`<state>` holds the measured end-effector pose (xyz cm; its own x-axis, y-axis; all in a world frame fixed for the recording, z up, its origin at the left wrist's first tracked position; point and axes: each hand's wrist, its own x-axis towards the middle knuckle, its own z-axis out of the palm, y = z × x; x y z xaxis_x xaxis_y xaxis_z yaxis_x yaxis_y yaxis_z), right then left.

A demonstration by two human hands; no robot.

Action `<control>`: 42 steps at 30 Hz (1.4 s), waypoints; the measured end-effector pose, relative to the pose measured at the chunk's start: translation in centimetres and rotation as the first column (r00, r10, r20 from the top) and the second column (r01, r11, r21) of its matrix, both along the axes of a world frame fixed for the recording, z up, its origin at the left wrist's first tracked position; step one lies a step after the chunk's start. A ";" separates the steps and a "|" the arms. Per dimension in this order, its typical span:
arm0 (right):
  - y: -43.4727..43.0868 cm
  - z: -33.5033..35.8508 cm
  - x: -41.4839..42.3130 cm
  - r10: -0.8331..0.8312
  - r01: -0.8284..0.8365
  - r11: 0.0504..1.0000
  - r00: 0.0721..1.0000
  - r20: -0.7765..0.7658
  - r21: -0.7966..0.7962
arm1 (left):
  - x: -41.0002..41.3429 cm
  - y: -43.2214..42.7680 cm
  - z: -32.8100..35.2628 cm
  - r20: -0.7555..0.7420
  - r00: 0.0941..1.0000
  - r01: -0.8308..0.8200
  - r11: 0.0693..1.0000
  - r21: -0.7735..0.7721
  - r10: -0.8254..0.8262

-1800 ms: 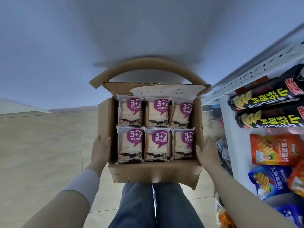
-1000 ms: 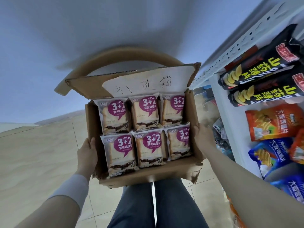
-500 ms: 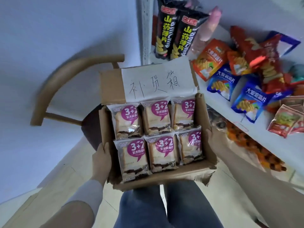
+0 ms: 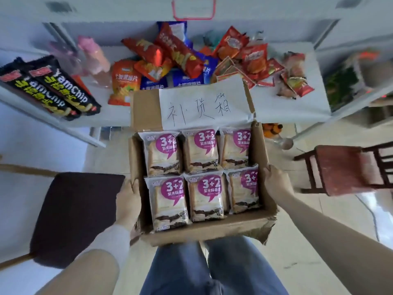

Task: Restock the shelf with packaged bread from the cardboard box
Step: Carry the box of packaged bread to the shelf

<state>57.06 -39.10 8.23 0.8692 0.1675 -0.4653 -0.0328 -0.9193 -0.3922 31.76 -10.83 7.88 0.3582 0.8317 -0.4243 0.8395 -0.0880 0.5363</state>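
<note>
I hold an open cardboard box point(image 4: 204, 232) in front of my body, above my legs. My left hand point(image 4: 127, 201) grips its left wall and my right hand point(image 4: 276, 184) grips its right wall. Inside lie several packs of bread point(image 4: 202, 196) with purple "3+2" labels, in two rows of three. The back flap carries a white paper sheet point(image 4: 204, 105) with handwriting. Just beyond the box runs the white shelf point(image 4: 282, 109), with a bare stretch on its right part.
The shelf holds a heap of red, orange and blue snack bags point(image 4: 180, 58), two black YamChip tubes point(image 4: 53, 88) at the left and green packs point(image 4: 342, 86) at the right. A dark-seated chair point(image 4: 74, 213) stands at my left, a red stool point(image 4: 344, 169) at my right.
My view has swung from the wall and chair round to face the shelf head-on. The box stays in both hands, and the bread packs inside have not shifted.
</note>
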 end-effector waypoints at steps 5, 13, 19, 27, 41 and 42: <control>-12.0 0.6 3.2 -0.272 0.272 0.962 0.962 0.002 0.034 | 11.9 -5.6 0.1 -0.033 0.954 0.298 0.954 0.043 -0.297; -25.5 0.4 5.5 -0.711 0.710 0.702 0.703 -0.006 0.048 | 31.2 -15.6 -0.8 0.003 0.719 0.695 0.719 0.031 -0.695; -31.7 1.3 5.8 -0.914 0.913 0.405 0.406 0.000 0.047 | 44.4 -24.2 -0.6 -0.021 0.405 0.910 0.401 0.110 -0.914; -38.8 1.5 8.0 -0.985 0.984 0.166 0.168 0.035 -0.063 | 58.0 -38.0 -0.9 0.002 0.083 0.996 0.083 0.024 -0.997; -52.0 -7.7 18.7 -0.997 0.994 -0.042 -0.048 -0.054 -0.098 | 72.8 -55.6 -8.7 -0.037 -0.051 0.999 -0.050 -0.016 -0.998; -52.4 -9.4 19.4 -0.997 0.993 -0.051 -0.058 -0.058 -0.106 | 73.7 -56.3 -10.3 -0.059 -0.051 0.999 -0.051 -0.014 -0.997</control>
